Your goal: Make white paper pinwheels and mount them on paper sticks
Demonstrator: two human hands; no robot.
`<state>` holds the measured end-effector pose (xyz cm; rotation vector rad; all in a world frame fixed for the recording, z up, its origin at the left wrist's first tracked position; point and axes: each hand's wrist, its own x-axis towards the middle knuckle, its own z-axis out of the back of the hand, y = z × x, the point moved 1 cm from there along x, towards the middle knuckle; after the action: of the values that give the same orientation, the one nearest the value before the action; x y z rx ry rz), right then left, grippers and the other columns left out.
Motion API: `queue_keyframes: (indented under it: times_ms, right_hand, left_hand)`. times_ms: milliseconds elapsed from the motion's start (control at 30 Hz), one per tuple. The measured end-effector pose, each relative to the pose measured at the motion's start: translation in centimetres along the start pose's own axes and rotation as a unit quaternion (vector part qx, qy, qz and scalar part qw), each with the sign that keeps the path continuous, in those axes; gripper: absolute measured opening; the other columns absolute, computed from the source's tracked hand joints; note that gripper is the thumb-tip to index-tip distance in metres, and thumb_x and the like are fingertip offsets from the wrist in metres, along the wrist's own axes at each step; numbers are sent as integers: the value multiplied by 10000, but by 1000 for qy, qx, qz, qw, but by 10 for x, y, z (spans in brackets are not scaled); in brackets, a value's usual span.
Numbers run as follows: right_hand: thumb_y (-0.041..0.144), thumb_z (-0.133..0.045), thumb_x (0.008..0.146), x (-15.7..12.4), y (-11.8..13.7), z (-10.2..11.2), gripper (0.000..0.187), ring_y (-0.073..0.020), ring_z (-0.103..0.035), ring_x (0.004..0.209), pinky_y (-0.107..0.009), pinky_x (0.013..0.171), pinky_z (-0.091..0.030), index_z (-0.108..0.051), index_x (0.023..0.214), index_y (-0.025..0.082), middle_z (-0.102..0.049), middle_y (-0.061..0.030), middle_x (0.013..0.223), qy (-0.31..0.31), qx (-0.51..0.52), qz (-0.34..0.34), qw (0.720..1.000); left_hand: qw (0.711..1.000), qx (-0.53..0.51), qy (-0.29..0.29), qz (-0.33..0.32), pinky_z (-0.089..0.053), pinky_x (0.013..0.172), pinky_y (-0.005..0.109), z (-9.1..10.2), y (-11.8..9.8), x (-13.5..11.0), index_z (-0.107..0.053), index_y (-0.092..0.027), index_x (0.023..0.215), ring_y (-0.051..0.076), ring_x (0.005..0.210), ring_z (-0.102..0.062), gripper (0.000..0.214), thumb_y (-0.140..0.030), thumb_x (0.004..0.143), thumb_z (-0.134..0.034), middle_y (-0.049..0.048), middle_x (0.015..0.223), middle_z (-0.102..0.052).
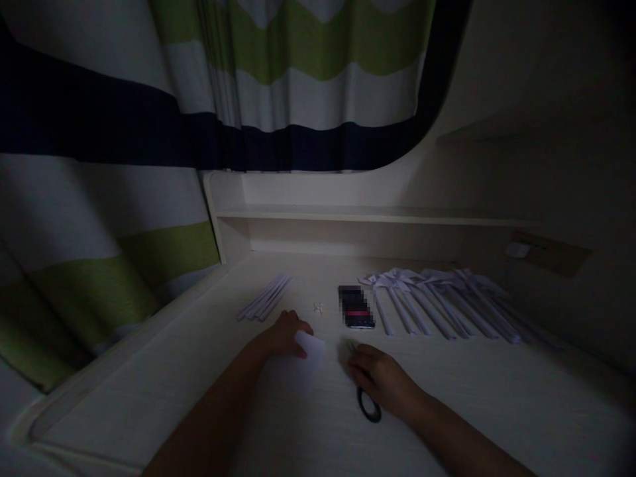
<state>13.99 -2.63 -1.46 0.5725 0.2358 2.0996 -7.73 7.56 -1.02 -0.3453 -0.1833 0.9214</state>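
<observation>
One white sheet of paper lies at the lower centre of the frame, small, flat and plain, with a straight top edge; its lower part fades into the pale desk. The left hand pinches its upper left corner, thumb on top, fingers curled close. Right of it, one pair of scissors with a black handle sits in the right hand, whose fingers are closed around the middle. One handle loop shows below the hand and the tips poke out above it; the blades are apart from the paper.

Beyond the left hand, left of centre, lie about four slim white paper sticks, side by side and slanting. Tiny white bits, too small to count, lie near the centre. Right of them is one dark phone, its screen blurred. Further right, at least eight white paper rolls lie in a row, overlapping at their crumpled upper ends.
</observation>
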Motion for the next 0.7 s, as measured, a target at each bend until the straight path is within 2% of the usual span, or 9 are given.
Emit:
queue_keyframes:
  times_ms: [167,267,367,433,467,533,600,700]
  right_hand:
    - [149,-401,818,-1,-1,-2,210,-154,-528,745,-250,704,-416,-596,739,165,-555,-46,739,-13,-12,25,1000]
    - [139,-406,810,-1,-5,-1,205,-162,-530,754,-263,709,-419,-606,768,164,-565,-54,747,-27,-11,26,999]
    - [138,-407,804,0,-9,0,210,-164,-532,736,-273,694,-423,-613,772,161,-566,-56,737,-45,1,17,999]
    - [148,-403,807,1,-10,2,219,-157,-534,701,-265,661,-428,-612,743,159,-555,-49,705,-60,26,8,998]
    - [160,-400,813,1,-10,2,227,-149,-535,677,-255,637,-430,-608,722,159,-548,-43,687,-71,47,2,996]
    - [198,-396,829,1,-9,5,250,-136,-537,639,-238,597,-433,-599,690,157,-538,-32,663,-103,98,-15,990]
    - [234,-393,841,1,-7,8,257,-134,-546,645,-234,594,-443,-601,711,156,-547,-34,673,-147,139,-25,979]
    - [240,-396,844,0,-1,13,229,-149,-559,724,-255,650,-468,-607,829,155,-572,-59,755,-208,140,0,968]
  left_hand:
    - [999,17,-19,-27,-324,792,323,0,1,2,-603,-204,891,249,925,-398,472,-353,463,-733,61,924,-455]
    - [998,6,-34,-47,-329,755,293,2,3,5,-573,-166,798,221,895,-408,399,-363,484,-722,57,908,-466]
    - [997,-63,-19,-38,-331,641,245,12,6,5,-523,-162,663,159,728,-445,293,-394,556,-665,3,737,-478]
    - [991,-131,2,-9,-297,535,221,23,6,2,-477,-163,607,121,583,-420,295,-421,597,-620,-34,599,-432]
    - [987,-163,-5,3,-282,509,217,28,6,0,-456,-163,587,111,552,-405,306,-428,603,-609,-41,578,-413]
    - [967,-249,-36,31,-270,481,212,37,3,-3,-435,-167,592,98,517,-395,318,-442,618,-591,-51,565,-391]
    - [937,-334,-75,74,-268,461,212,39,-3,-4,-435,-170,626,96,491,-403,319,-459,634,-569,-50,562,-408]
    - [887,-409,-178,123,-294,465,220,26,-19,0,-474,-160,682,117,519,-454,323,-468,639,-560,-23,599,-482]
